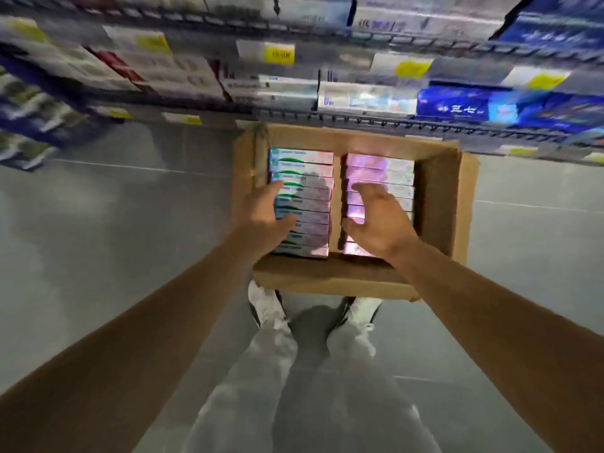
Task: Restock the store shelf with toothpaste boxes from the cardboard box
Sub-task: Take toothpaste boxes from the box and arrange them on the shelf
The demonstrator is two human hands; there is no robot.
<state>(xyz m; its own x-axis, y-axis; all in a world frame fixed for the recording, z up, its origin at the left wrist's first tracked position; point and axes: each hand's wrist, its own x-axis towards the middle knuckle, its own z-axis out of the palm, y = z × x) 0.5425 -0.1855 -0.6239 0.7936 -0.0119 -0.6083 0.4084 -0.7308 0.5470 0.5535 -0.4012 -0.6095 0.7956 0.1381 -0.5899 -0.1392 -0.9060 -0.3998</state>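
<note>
An open cardboard box (438, 204) stands on the floor below the shelf, holding two rows of toothpaste boxes. The left row (310, 165) is white with green marks, the right row (382, 168) looks pinkish and shiny. My left hand (261, 214) hovers over the left row with fingers spread and nothing in it. My right hand (379, 220) hovers over the right row, fingers loosely spread, also holding nothing. Whether either hand touches the boxes is unclear. The store shelf (327, 116) runs across the top, blurred.
Shelf tiers carry white, red and blue cartons (457, 106) with yellow price tags (279, 53). Grey tiled floor (114, 223) lies left and right of the cardboard box. My white shoes (266, 305) stand right behind the cardboard box.
</note>
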